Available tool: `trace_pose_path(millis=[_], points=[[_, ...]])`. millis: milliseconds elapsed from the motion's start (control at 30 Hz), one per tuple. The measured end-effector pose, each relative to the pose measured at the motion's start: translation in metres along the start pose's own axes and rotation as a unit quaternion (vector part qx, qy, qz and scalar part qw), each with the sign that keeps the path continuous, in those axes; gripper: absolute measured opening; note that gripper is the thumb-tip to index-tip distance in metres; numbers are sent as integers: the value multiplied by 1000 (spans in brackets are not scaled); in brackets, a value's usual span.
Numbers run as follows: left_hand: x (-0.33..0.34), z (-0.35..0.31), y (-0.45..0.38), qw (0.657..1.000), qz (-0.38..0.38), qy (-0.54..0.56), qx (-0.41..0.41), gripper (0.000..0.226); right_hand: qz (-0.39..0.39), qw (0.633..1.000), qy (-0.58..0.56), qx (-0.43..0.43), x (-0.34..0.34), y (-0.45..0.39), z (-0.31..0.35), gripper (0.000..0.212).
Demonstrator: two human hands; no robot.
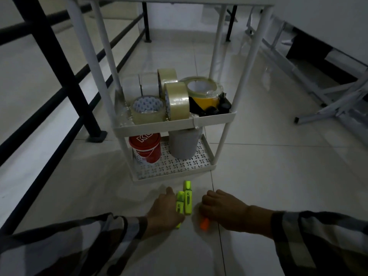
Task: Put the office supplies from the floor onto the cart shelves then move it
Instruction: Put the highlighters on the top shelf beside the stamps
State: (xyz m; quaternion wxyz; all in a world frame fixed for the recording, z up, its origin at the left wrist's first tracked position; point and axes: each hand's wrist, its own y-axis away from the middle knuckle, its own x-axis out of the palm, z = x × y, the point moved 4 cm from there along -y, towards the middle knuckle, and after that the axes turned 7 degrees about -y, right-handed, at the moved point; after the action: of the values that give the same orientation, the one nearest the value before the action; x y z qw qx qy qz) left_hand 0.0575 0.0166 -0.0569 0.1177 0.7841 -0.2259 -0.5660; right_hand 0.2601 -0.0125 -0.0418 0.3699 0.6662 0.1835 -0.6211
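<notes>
Highlighters lie on the floor tiles at the bottom centre of the frame, just in front of the white cart (173,124); we count three: two yellow-green and one orange. Going from the left, a black railing (59,62) crosses the upper left of the frame. Our left hand (164,211) reaches in from the lower left, palm down, fingers extended toward the cart, its edge touching the shorter yellow highlighter (179,203); whether the thumb curls under that pen we cannot tell. That highlighter's long axis runs toward the cart, cap at the far end. Just beside it on the right lies the second yellow highlighter (187,197), parallel, a little farther up the frame, cap also toward the cart. To the right again, our right hand (223,208) comes in from the lower right with knuckles up and fingers curled over the orange highlighter (205,224), of which only one end shows below the hand.

On the cart's middle shelf in the centre of the frame we count five rolls of clear or pale tape (176,99), plus a yellow roll (203,94) at the right. The bottom shelf holds two tubs: a red one (145,147) on the left and a grey one (184,144) on the right. White table legs (328,96) stand at the upper right.
</notes>
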Motion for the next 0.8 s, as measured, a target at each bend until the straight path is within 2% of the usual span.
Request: trace_pose_path(millis=[67, 100, 167, 233, 267, 333, 367, 433, 500, 600, 633, 700, 800], points=[[-3, -1, 1, 999, 10, 24, -43, 44, 2, 1000, 19, -15, 1, -1, -2, 20], [-4, -3, 2, 997, 17, 44, -65, 34, 7, 999, 23, -21, 1, -3, -4, 21], [-7, -5, 0, 991, 14, 90, -102, 29, 11, 1000, 7, -4, -2, -4, -6, 22], [-13, -9, 0, 980, 4, 146, -134, 23, -35, 991, -99, 79, -7, -7, -9, 23], [-14, -11, -1, 974, 0, 173, -145, 20, -58, 970, -187, 146, -11, -8, -11, 25], [-19, -15, -6, 963, -3, 219, -155, 15, -116, 874, -375, 285, -15, -11, -16, 30], [-21, -18, -7, 959, -7, 236, -156, 14, -132, 824, -440, 332, -13, -14, -17, 31], [-24, -24, -11, 953, -17, 256, -158, 18, -135, 753, -514, 388, -11, -22, -14, 31], [-21, -30, -15, 945, -17, 283, -163, 21, -136, 723, -541, 407, -9, -33, -8, 30], [-16, -33, -16, 926, 8, 326, -191, 8, -137, 713, -535, 433, -7, -45, -3, 28], [-13, -31, -17, 908, 20, 364, -205, 7, -135, 704, -536, 446, -6, -46, -3, 26], [-5, -25, -19, 858, 68, 456, -225, 18, -128, 677, -549, 472, -1, -45, -5, 20], [4, -17, -19, 833, 135, 490, -221, 26, -120, 626, -607, 474, 7, -39, -7, 19]])
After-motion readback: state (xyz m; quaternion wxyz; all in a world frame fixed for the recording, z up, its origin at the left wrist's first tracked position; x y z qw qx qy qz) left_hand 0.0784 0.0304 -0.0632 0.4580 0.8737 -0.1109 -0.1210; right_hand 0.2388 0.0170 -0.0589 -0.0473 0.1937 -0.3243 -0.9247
